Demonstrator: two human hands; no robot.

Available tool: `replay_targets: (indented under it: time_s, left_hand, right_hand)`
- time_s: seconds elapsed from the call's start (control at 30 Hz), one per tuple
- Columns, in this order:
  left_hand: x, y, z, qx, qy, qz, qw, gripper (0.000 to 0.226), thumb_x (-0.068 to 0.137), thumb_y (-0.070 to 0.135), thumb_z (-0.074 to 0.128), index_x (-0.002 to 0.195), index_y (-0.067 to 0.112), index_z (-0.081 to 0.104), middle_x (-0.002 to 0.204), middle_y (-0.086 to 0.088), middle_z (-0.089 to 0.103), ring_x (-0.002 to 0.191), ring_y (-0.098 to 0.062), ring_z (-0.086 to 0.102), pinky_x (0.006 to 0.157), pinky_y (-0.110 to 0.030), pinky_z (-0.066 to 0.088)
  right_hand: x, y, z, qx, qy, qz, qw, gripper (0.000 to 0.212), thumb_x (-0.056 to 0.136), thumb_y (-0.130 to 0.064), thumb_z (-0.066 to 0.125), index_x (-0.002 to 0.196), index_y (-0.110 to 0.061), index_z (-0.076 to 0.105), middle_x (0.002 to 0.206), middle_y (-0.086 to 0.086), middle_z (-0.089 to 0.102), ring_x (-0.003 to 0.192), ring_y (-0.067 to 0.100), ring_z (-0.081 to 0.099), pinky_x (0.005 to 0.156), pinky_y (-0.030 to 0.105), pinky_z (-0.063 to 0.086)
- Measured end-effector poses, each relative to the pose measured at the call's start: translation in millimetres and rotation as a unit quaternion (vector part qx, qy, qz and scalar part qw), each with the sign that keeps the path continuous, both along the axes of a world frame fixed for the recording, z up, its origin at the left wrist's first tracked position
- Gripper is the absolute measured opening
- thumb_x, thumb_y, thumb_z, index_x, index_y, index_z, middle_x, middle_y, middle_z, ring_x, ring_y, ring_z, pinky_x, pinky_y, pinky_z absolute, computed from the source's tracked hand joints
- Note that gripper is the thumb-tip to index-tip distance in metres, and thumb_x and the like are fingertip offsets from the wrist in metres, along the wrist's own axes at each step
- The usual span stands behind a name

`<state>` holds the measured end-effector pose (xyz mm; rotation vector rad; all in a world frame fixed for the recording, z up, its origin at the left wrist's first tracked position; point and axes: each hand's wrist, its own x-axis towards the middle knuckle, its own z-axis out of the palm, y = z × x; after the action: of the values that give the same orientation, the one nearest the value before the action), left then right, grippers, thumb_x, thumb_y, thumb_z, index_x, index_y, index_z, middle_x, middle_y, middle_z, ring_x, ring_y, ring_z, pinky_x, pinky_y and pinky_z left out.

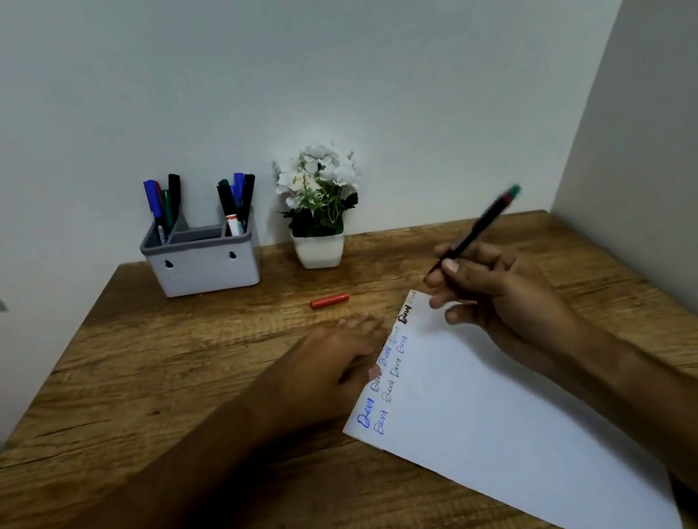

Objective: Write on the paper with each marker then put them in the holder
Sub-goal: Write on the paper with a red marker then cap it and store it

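A white sheet of paper (496,414) lies tilted on the wooden table, with several short words written in blue and black along its left edge. My right hand (491,288) holds a thin dark marker (475,229) above the paper's far corner, its green-tipped end pointing up and right. My left hand (329,357) rests flat on the table, its thumb touching the paper's left edge. A red marker cap (330,300) lies on the table beyond the paper. A grey holder (202,263) at the back stands with several markers in its left and right compartments.
A white pot of white flowers (318,210) stands right of the holder against the back wall. A side wall (657,127) closes off the table's right edge. Bare wood (152,384) stretches between the holder and my left arm.
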<state>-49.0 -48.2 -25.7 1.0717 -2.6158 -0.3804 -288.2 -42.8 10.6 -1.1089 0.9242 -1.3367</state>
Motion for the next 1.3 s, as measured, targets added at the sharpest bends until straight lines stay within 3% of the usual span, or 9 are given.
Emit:
replay_targets:
  time_s: [0.1,0.2,0.33,0.47,0.63,0.83,1.03,1.2,1.3]
  left_hand:
    - [3.6,2.5,-7.5,0.020,-0.025,-0.022,0.999,0.055,0.103,0.031,0.045,0.154,0.021,0.029,0.162,0.009,0.018,0.149,-0.003,0.006,0.122,-0.022,0.001]
    - [7.5,5.4,-14.1,0.004,-0.056,-0.049,0.997,0.057,0.104,0.037,0.039,0.156,0.022,0.022,0.163,0.010,0.011,0.150,-0.001,-0.003,0.117,-0.017,-0.011]
    - [9.9,5.5,-19.4,-0.016,-0.061,-0.059,0.996,0.057,0.105,0.040,0.034,0.157,0.022,0.018,0.164,0.009,0.008,0.150,-0.002,-0.005,0.122,-0.025,-0.008]
    - [10.6,6.5,-21.0,-0.031,-0.062,-0.061,0.996,0.056,0.105,0.040,0.030,0.157,0.022,0.017,0.164,0.009,0.007,0.150,-0.002,-0.007,0.119,-0.021,-0.012]
    - [11.7,4.4,-22.4,-0.031,-0.059,-0.065,0.996,0.062,0.099,0.047,0.019,0.156,0.021,0.023,0.164,0.006,0.012,0.151,-0.005,-0.003,0.119,-0.021,-0.011]
    - [11.4,6.2,-21.5,-0.027,-0.054,-0.064,0.996,0.062,0.099,0.046,0.020,0.155,0.020,0.025,0.163,0.004,0.014,0.152,-0.007,0.001,0.120,-0.022,-0.008]
    - [10.2,7.6,-17.4,0.000,-0.029,-0.045,0.999,0.055,0.105,0.035,0.037,0.156,0.024,0.021,0.163,0.011,0.010,0.149,0.002,-0.003,0.114,-0.011,-0.011]
    - [7.7,12.7,-17.4,-0.006,-0.039,-0.032,0.999,0.055,0.103,0.036,0.029,0.156,0.024,0.023,0.164,0.010,0.012,0.150,0.000,-0.001,0.118,-0.016,-0.007]
    - [7.7,13.0,-16.6,0.002,-0.042,-0.030,0.999,0.055,0.103,0.037,0.028,0.156,0.024,0.022,0.164,0.010,0.011,0.150,0.000,-0.002,0.119,-0.018,-0.006]
  right_hand:
    - [-5.1,6.9,-15.3,-0.028,0.044,-0.024,0.998,0.015,0.088,-0.009,0.068,0.102,-0.005,0.074,0.076,0.016,0.069,0.047,0.021,0.053,0.041,0.025,0.040]
    - [-7.7,17.4,-27.4,-0.054,0.086,-0.006,0.995,0.016,0.079,-0.005,0.074,0.090,0.006,0.073,0.072,0.023,0.070,0.041,0.021,0.052,0.038,0.025,0.041]
    - [-8.0,16.5,-26.7,-0.100,0.199,0.019,0.975,0.010,0.080,0.013,0.076,0.085,0.011,0.066,0.070,0.026,0.067,0.047,0.025,0.057,0.046,0.031,0.049]
    - [-2.1,8.0,-27.0,-0.126,0.254,0.020,0.959,0.012,0.081,0.004,0.068,0.090,0.000,0.075,0.073,0.015,0.072,0.058,0.021,0.063,0.056,0.034,0.053]
    - [3.9,-1.8,-34.1,-0.173,0.339,0.018,0.925,0.017,0.082,0.007,0.071,0.084,-0.006,0.080,0.075,0.002,0.075,0.068,0.011,0.067,0.063,0.025,0.052]
    - [9.7,-4.6,-40.8,-0.196,0.363,-0.015,0.911,0.008,0.073,-0.006,0.069,0.074,-0.004,0.076,0.073,0.012,0.074,0.069,0.030,0.068,0.062,0.036,0.051]
    - [11.5,-4.2,-41.4,-0.220,0.369,-0.004,0.903,0.009,0.072,-0.001,0.068,0.074,-0.005,0.076,0.070,0.003,0.072,0.063,0.004,0.063,0.060,0.020,0.048]
    - [10.1,-3.4,-40.6,-0.225,0.365,-0.006,0.903,0.014,0.073,-0.001,0.068,0.074,-0.012,0.076,0.070,0.002,0.072,0.063,0.004,0.062,0.060,0.021,0.048]
    - [11.3,-3.6,-40.9,-0.227,0.372,-0.002,0.900,0.011,0.074,-0.001,0.068,0.075,-0.006,0.077,0.071,0.002,0.072,0.064,0.004,0.063,0.061,0.020,0.048]
